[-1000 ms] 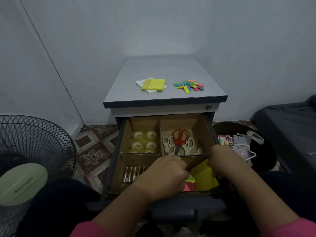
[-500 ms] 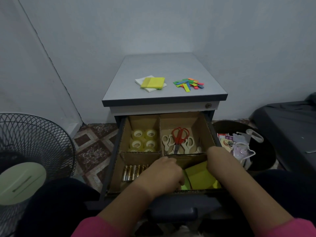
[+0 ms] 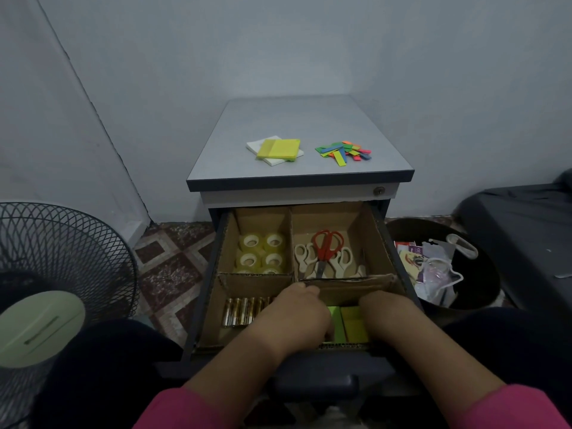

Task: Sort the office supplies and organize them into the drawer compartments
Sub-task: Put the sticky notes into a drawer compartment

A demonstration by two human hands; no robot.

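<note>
Both hands down in the near right compartment of the drawer (image 3: 216, 274), seating sticky notes (image 3: 348, 323). Left hand (image 3: 294, 317) and right hand (image 3: 383, 314) knuckles-up over the pads; grip of either impossible to tell, fingers hidden. Notes tilted up a second ago, now lying flat and lower. Seemingly settled, ready for release. Batteries (image 3: 244, 311) in the near left compartment; further back, tape rolls (image 3: 261, 252) left, scissors (image 3: 325, 252) right. On the worktop (image 3: 309, 119), yellow pad (image 3: 278, 148) and coloured tabs (image 3: 343, 151) unsorted.
</note>
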